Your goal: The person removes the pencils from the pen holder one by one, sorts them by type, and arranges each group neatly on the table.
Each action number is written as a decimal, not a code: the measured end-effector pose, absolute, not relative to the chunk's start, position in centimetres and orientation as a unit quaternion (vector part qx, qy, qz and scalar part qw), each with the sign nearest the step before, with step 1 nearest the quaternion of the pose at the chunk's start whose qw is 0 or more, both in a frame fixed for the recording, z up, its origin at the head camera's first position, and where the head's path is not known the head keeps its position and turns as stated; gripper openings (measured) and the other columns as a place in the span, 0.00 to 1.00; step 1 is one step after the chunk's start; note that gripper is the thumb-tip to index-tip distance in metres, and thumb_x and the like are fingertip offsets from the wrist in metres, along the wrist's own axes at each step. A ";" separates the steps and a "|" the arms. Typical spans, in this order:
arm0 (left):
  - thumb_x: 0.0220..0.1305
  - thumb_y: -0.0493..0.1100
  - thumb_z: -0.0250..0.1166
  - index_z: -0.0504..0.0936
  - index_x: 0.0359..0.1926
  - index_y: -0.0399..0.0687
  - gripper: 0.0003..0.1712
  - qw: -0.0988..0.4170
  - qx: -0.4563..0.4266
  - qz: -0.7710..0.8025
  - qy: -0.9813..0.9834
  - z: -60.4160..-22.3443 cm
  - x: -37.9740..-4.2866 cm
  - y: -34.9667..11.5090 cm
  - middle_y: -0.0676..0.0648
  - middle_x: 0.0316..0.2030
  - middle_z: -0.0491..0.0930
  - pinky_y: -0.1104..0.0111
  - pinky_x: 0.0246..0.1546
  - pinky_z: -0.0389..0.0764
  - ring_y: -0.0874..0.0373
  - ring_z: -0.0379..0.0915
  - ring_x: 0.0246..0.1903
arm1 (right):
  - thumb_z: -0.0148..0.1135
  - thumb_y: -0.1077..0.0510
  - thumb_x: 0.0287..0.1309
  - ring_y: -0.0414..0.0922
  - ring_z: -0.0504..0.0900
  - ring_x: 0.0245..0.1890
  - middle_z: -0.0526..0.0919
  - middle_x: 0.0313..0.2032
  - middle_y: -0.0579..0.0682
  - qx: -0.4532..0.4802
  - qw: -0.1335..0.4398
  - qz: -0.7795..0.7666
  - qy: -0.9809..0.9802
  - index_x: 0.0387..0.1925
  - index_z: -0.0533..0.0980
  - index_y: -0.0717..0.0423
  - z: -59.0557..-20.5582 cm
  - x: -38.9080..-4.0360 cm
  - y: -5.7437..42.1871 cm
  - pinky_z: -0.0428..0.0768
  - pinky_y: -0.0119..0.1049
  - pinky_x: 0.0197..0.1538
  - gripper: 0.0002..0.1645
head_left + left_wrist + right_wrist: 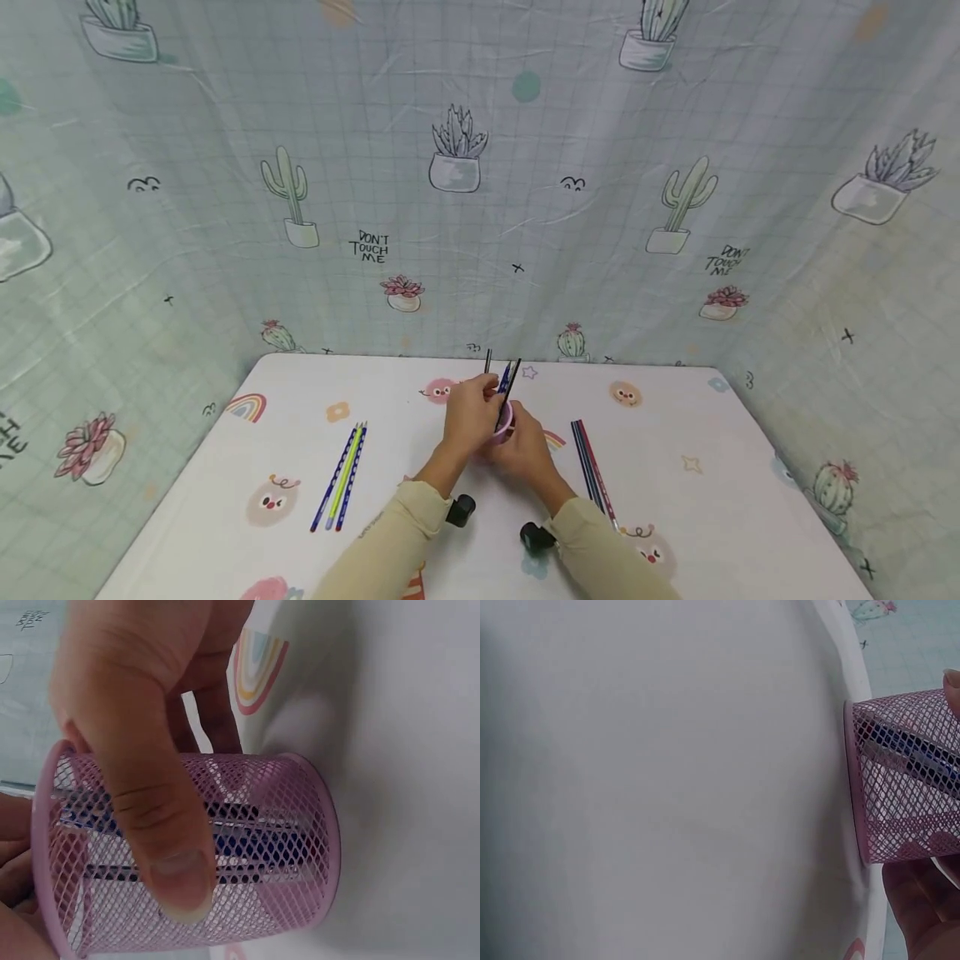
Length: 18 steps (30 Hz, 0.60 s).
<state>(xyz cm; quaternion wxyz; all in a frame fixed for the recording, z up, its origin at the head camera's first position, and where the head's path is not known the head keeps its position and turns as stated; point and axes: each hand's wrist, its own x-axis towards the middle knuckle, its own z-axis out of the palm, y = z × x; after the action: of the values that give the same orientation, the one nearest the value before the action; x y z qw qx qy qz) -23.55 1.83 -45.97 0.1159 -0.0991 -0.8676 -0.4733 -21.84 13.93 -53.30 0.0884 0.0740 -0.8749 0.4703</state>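
Note:
A pink mesh pen cup [262,900] shows between the two hands, with dark and blue pencils [907,750] inside. My right hand [522,446] grips the cup from the right, its thumb [172,847] laid across the mesh in the left wrist view. More fingers [915,900] of this hand curl under the cup's side in the right wrist view. At the cup's mouth my left hand [471,414] has curled fingers holding a dark pencil [488,360] whose end rises above them. Another black pencil [513,379] leans out of the cup beside those fingers.
Left on the white table [405,417] lie two dark-blue patterned pencils [334,479] and a yellow-green pencil [347,475]. To the right lie dark pencils [587,467] and a red pencil [596,471]. A printed curtain [480,225] hangs behind the table.

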 end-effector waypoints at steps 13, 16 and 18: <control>0.69 0.34 0.66 0.85 0.41 0.39 0.03 0.111 -0.086 -0.462 -0.875 -45.6 -24.1 2.3 0.44 0.34 0.85 0.59 0.41 0.84 0.53 0.78 0.35 | 0.81 0.49 0.47 0.54 0.85 0.58 0.84 0.59 0.59 0.084 0.097 0.469 -0.874 0.63 0.73 0.61 -53.6 -21.4 13.9 0.84 0.53 0.62 0.44; 0.71 0.34 0.63 0.83 0.44 0.37 0.04 0.105 -0.108 -0.487 -0.861 -44.2 -24.5 2.2 0.42 0.36 0.84 0.58 0.42 0.84 0.53 0.77 0.36 | 0.83 0.48 0.46 0.53 0.85 0.57 0.84 0.59 0.57 0.084 0.094 0.475 -0.871 0.63 0.73 0.59 -53.5 -21.5 14.0 0.84 0.52 0.63 0.45; 0.73 0.34 0.62 0.81 0.45 0.36 0.05 0.110 -0.119 -0.499 -0.851 -43.0 -24.8 2.0 0.41 0.38 0.84 0.58 0.43 0.85 0.52 0.78 0.38 | 0.84 0.47 0.45 0.52 0.85 0.57 0.85 0.58 0.56 0.081 0.090 0.477 -0.871 0.62 0.72 0.58 -53.4 -21.5 14.0 0.84 0.53 0.63 0.46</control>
<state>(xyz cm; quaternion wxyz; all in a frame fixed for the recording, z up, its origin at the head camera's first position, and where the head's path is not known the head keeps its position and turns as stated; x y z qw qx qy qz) -24.78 1.96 -42.98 0.1101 -0.1192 -0.8514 -0.4988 -21.49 13.98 -53.38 0.0896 0.0807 -0.8707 0.4767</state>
